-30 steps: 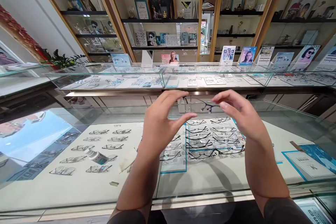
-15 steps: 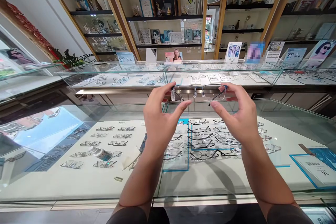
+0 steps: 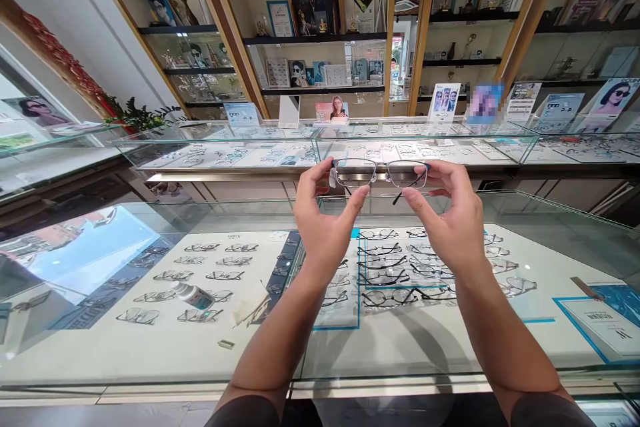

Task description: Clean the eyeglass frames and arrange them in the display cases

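Observation:
A pair of eyeglasses with a thin metal frame is held up level above the glass counter, lenses facing away or toward me, I cannot tell which. My left hand pinches its left end between thumb and fingers. My right hand grips the right end in the same way. Dark temple tips hang below the lenses between my thumbs. A small pale tag or sticker shows at the left lens's outer edge. Below, a white bottle lies tilted on the glass, with a folded cream cloth to its right.
The glass display counter holds rows of eyeglasses. A small metal piece lies near its front. A printed card is at the right. Across the aisle runs another glass case with standing cards, before wall shelves.
My left hand has shifted to the right, nearer my right hand. The eyeglasses have turned slightly and stay between both hands.

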A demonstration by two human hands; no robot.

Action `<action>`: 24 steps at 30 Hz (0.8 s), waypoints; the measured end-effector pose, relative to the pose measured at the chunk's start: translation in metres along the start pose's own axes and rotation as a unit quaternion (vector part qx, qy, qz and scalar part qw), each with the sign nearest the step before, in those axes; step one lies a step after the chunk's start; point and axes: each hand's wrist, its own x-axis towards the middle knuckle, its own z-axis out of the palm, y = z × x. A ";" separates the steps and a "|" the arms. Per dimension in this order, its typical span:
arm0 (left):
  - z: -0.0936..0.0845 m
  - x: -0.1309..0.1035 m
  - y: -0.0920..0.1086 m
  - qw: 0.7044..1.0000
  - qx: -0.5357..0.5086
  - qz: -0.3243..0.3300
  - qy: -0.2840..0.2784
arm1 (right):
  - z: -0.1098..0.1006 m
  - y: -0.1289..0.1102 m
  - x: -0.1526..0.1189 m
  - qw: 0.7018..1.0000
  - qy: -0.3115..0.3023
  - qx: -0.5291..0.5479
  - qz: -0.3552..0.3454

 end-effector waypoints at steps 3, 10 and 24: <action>0.003 -0.002 -0.001 1.000 -0.007 0.002 0.008 | 0.002 0.000 0.000 1.000 0.004 0.004 -0.004; 0.002 -0.003 0.000 1.000 0.000 0.006 0.010 | 0.004 0.002 0.001 1.000 -0.009 0.024 0.011; 0.002 -0.004 0.003 0.997 0.049 0.045 0.038 | 0.007 0.006 0.003 0.996 -0.043 0.065 0.052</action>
